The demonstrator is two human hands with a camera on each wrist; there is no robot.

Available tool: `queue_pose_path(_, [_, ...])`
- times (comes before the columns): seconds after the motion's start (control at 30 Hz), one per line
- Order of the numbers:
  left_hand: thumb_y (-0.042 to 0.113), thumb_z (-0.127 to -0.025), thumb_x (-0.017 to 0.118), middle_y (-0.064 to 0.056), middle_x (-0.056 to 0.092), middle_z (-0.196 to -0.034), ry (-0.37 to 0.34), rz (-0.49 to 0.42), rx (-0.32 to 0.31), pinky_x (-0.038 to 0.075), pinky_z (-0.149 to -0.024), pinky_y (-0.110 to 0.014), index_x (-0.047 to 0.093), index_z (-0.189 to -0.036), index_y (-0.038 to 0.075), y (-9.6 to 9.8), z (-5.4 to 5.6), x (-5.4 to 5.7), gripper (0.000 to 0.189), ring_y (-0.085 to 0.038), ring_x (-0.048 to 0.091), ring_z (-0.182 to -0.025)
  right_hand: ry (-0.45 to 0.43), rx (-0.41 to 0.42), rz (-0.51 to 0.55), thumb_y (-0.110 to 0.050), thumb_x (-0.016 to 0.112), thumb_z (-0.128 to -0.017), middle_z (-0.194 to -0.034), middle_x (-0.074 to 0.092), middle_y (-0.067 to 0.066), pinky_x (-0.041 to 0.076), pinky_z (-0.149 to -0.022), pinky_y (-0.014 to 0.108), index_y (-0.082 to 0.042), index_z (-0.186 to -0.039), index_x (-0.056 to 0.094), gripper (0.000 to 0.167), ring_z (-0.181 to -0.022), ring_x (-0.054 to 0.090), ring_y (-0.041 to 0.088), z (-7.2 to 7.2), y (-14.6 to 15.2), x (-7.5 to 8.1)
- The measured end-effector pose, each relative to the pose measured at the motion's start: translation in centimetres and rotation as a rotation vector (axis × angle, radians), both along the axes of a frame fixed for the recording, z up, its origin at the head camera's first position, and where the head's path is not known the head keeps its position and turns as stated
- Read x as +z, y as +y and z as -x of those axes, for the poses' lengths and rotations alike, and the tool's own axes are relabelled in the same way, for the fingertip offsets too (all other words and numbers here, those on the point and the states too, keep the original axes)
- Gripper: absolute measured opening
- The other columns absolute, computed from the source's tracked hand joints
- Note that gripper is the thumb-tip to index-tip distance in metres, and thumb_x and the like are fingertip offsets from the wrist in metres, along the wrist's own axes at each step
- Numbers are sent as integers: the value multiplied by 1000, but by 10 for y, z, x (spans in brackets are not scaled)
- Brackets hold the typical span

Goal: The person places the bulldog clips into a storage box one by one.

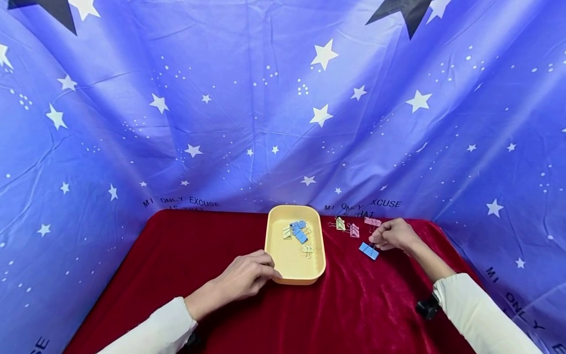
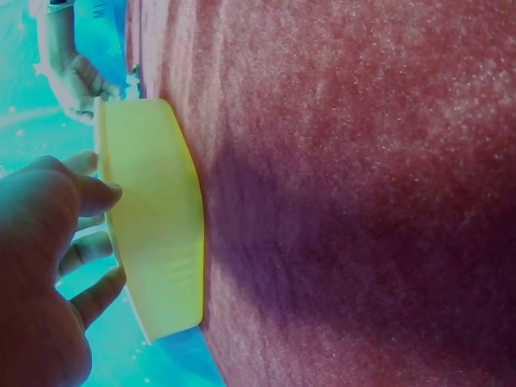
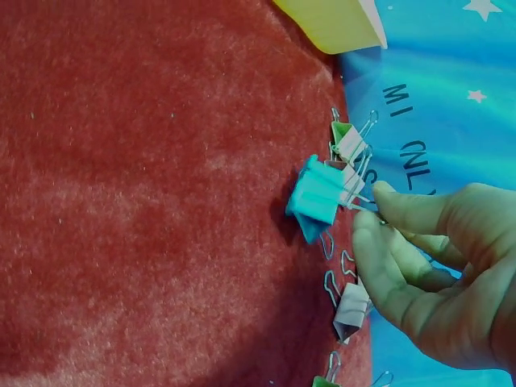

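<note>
My right hand (image 1: 395, 234) pinches a blue binder clip (image 1: 369, 251) by its wire handle at the right of the table. In the right wrist view, the blue clip's broad body hangs off the thumb and index fingertips, close over the red cloth. Just behind the hand is a pink binder clip (image 1: 373, 222), partly covered by the fingers in the head view. My left hand (image 1: 247, 275) grips the near left rim of a yellow tray (image 1: 295, 281). Blue binder clips (image 1: 300, 234) lie inside the tray with yellow binder clips (image 1: 307, 249).
Another pink binder clip (image 1: 353, 230) and a yellow binder clip (image 1: 340, 223) lie to the right of the tray near the table's back edge. Red velvety cloth (image 1: 185, 260) covers the table. A blue star-patterned curtain (image 1: 247, 113) stands right behind it and along both sides.
</note>
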State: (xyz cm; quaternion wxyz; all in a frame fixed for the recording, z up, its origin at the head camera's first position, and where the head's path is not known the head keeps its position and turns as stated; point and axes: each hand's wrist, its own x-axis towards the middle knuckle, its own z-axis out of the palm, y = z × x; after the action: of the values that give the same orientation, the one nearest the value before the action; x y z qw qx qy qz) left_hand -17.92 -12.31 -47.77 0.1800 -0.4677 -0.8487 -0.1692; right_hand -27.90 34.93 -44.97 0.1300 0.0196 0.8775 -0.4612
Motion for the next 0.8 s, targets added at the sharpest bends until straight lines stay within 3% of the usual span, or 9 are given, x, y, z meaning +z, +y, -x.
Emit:
queue_pose_path(0.1, [2,-92,84,12,71,-95,0,1,1,54,-76,-15,90,-106,28,0,0,0,30,-5,64,-95,-24,-19,58,11,68,-100,-95,86,12,70,-75,33,17,-113,76,17,-80,79,12,1,-1,-1])
queue_pose_path(0.37, [1,-92,83,11,72,-96,-9,-8,3,55,-76,-16,90,-105,27,0,0,-1,31,-5,64,-96,-52,-75,180,11,75,-98,-94,85,7,69,-77,30,25,-134,63,40,-80,82,13,2,-10,0])
queue_pose_path(0.47, [1,-92,83,11,72,-96,-22,-6,5,55,-77,-16,90,-106,27,0,0,0,30,-5,65,-96,-69,-84,228,11,75,-98,-131,78,32,70,-80,31,26,-139,60,46,-81,82,11,4,-14,1])
queue_pose_path(0.53, [2,-93,83,11,73,-97,-26,-5,4,55,-78,-16,90,-106,27,0,-1,0,30,-5,65,-96,-89,-94,267,12,75,-98,-151,65,36,70,-82,32,27,-141,58,49,-82,83,11,4,-18,2])
queue_pose_path(0.6, [2,-93,83,11,73,-97,-30,-4,3,56,-78,-16,91,-106,27,0,-1,1,29,-6,65,-96,-112,-96,304,13,74,-99,-174,40,35,70,-85,32,27,-144,55,51,-83,83,11,5,-23,5])
queue_pose_path(0.73, [1,-93,83,11,73,-97,-29,-3,0,56,-78,-16,91,-106,27,0,-1,1,30,-6,65,-97,-147,-114,362,17,72,-98,-158,58,39,69,-88,33,26,-148,54,53,-84,85,16,7,-34,14])
queue_pose_path(0.8, [1,-93,83,11,73,-98,-28,-3,2,56,-78,-16,91,-107,26,-1,0,0,30,-6,66,-97,-153,-105,373,17,71,-99,-130,77,33,69,-88,33,25,-148,53,53,-85,86,17,8,-38,18])
